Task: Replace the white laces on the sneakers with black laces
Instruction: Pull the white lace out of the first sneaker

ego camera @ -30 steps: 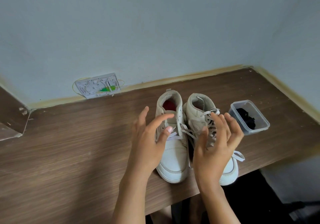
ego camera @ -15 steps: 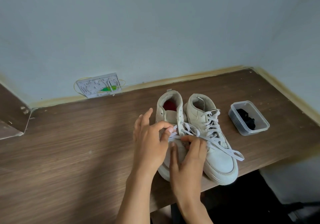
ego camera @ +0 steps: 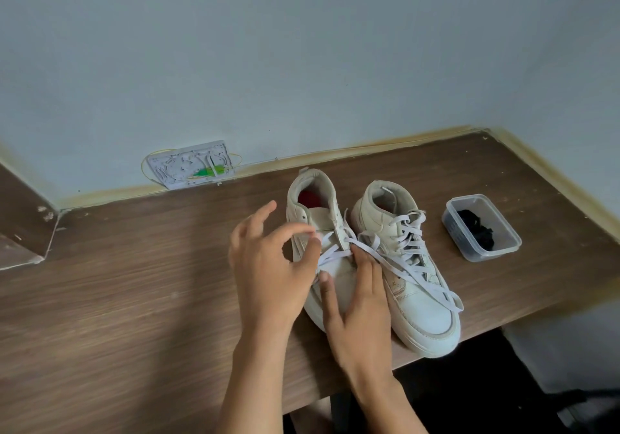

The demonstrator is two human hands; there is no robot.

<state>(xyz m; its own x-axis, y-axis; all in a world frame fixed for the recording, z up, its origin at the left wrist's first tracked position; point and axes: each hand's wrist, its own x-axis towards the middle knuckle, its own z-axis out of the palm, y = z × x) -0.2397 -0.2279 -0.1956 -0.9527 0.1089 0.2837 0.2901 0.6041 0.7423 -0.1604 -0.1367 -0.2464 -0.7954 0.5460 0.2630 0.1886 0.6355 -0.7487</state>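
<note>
Fingertips of L hand, thumb + index, curl together over the left sneaker and pinch its white lace near the tongue; other fingers fan upward, wrist angled in from below. R hand lies flat on that shoe's vamp, fingers straight, pressing w/ tips at the lace crossing. Just right of those fingers sits the right sneaker, laces loose, one end trailing over the toe. Further right, apart: plastic tub w/ black laces. All on wooden desk.
</note>
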